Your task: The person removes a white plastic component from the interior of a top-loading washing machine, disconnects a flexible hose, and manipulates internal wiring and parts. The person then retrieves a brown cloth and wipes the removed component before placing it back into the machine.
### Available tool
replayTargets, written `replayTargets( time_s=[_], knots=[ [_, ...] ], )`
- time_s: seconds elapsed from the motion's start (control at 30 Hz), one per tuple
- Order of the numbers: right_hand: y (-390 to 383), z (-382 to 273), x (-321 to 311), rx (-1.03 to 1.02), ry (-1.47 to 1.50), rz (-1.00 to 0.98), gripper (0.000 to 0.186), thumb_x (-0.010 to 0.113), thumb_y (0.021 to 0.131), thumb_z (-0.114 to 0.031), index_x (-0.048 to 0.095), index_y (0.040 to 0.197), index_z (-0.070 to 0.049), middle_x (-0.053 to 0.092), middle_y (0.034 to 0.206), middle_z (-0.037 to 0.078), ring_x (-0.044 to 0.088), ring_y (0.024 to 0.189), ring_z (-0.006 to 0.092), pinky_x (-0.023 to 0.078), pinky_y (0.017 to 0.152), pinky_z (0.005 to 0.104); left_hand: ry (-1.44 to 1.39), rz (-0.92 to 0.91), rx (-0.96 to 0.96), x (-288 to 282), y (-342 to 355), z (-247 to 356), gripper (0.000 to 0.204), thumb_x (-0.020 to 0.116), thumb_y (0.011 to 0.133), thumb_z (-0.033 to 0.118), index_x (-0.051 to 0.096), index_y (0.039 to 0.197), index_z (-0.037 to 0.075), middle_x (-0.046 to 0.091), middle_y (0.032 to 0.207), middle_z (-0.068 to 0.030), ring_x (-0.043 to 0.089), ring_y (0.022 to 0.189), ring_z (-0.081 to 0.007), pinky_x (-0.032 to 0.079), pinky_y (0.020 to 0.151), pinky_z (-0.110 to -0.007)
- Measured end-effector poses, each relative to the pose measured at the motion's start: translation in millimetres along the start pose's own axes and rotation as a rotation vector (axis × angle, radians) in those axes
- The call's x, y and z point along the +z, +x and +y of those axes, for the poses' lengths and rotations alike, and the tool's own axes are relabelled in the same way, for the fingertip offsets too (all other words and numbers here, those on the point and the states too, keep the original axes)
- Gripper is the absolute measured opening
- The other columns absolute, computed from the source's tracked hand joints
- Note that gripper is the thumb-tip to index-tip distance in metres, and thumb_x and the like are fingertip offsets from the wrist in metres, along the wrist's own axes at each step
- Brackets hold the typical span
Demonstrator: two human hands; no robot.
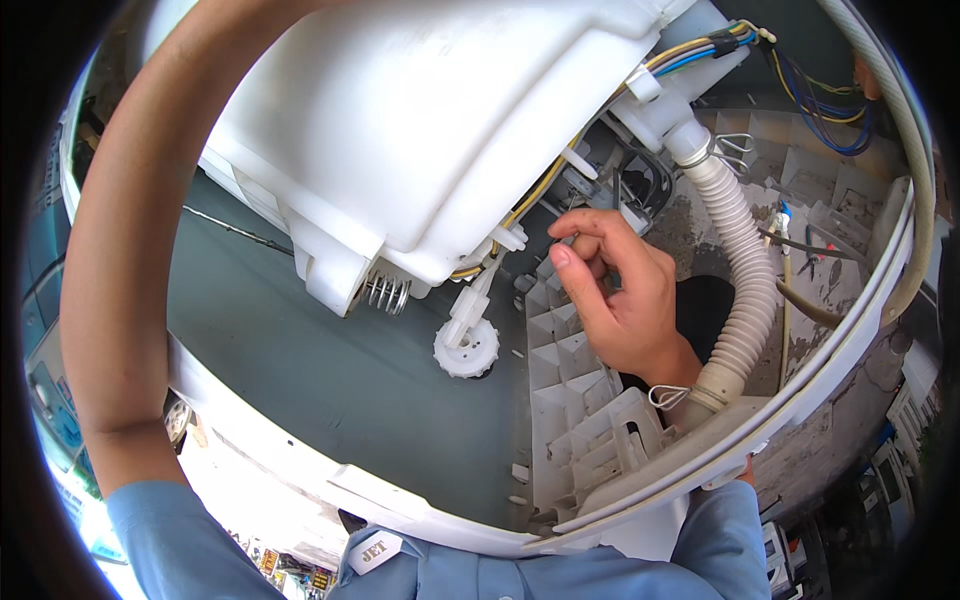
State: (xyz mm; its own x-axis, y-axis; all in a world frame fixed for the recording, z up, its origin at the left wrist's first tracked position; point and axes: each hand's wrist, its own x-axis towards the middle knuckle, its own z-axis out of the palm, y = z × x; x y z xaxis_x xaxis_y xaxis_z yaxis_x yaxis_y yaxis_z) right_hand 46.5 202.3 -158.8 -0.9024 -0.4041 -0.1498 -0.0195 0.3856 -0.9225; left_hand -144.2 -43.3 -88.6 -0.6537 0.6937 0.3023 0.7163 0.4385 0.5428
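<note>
My right hand (625,295) reaches up through the open base of what looks like a washing machine, beside a ribbed drain hose (740,260). Its thumb and forefinger are pinched together near the underside of a large white plastic tub (400,120). A small dark bit shows at the fingertips, too small to name. Just beyond the fingers lie metal and dark parts under the tub, partly hidden. My left forearm (125,270) runs up the left side and over the tub, and the left hand is out of the picture.
A white toothed plastic wheel (466,348) hangs below the tub near a coil spring (386,291). Bundled wires (700,48) run along the tub edge. A ribbed plastic base (570,390) and curved white rim (830,350) surround my right arm. Pliers (815,252) lie at right.
</note>
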Motion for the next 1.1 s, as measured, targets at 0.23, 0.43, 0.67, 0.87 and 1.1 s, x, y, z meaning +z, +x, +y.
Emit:
replayTargets(
  time_s=[0.23, 0.43, 0.67, 0.87, 1.1],
  knots=[
    [9, 13, -26, -0.139, 0.008, 0.056, 0.011, 0.067, 0.097, -0.008, 0.07, 0.106, -0.002, 0.065, 0.075, 0.005, 0.056, 0.057, 0.0095, 0.043, 0.053, 0.0265, -0.383, 0.258, -0.306, -15, 28, 19, 0.032, 0.056, 0.108, 0.027, 0.062, 0.123, -0.001, 0.063, 0.103, -0.0079, 0.058, 0.096, -0.0149, 0.048, 0.088, -0.031],
    [0, 25, -42, -0.072, -0.11, 0.184, 0.01, 0.067, 0.097, -0.008, 0.066, 0.104, -0.001, 0.067, 0.08, 0.009, 0.063, 0.065, 0.0129, 0.05, 0.059, 0.0284, -1.399, -0.142, -0.922, -15, 8, 136, 0.033, 0.055, 0.107, 0.03, 0.059, 0.129, 0.006, 0.049, 0.086, 0.0021, 0.052, 0.082, -0.0102, 0.046, 0.082, -0.03],
    [-68, 31, -79, 0.029, -0.007, 0.089, 0.021, 0.067, 0.093, -0.004, 0.063, 0.113, 0.001, 0.068, 0.104, 0.014, 0.069, 0.086, 0.0183, 0.053, 0.075, 0.0318, -1.193, -0.413, -1.241, 42, -26, 164, 0.045, 0.053, 0.107, 0.031, 0.051, 0.145, 0.006, 0.056, 0.094, 0.0004, 0.053, 0.089, -0.0108, 0.047, 0.085, -0.027],
    [-104, -67, -201, 0.41, -0.347, 0.238, 0.019, 0.065, 0.092, -0.003, 0.068, 0.11, 0.002, 0.069, 0.1, 0.011, 0.065, 0.091, 0.0182, 0.051, 0.081, 0.0331, -1.489, -0.23, -1.44, 84, -27, 178, 0.052, 0.05, 0.107, 0.029, 0.041, 0.153, 0.008, 0.057, 0.111, -0.004, 0.054, 0.103, -0.0132, 0.047, 0.092, -0.031],
    [152, -122, -270, 0.063, -0.609, 0.633, 0.036, 0.054, 0.106, -0.035, 0.068, 0.122, -0.007, 0.071, 0.118, 0.013, 0.068, 0.105, 0.029, 0.052, 0.093, 0.0411, -1.073, 0.73, -1.635, 195, -7, 172, 0.06, 0.05, 0.106, 0.041, 0.036, 0.156, 0.012, 0.054, 0.123, -0.0069, 0.055, 0.113, -0.0193, 0.046, 0.097, -0.038]
  ],
)
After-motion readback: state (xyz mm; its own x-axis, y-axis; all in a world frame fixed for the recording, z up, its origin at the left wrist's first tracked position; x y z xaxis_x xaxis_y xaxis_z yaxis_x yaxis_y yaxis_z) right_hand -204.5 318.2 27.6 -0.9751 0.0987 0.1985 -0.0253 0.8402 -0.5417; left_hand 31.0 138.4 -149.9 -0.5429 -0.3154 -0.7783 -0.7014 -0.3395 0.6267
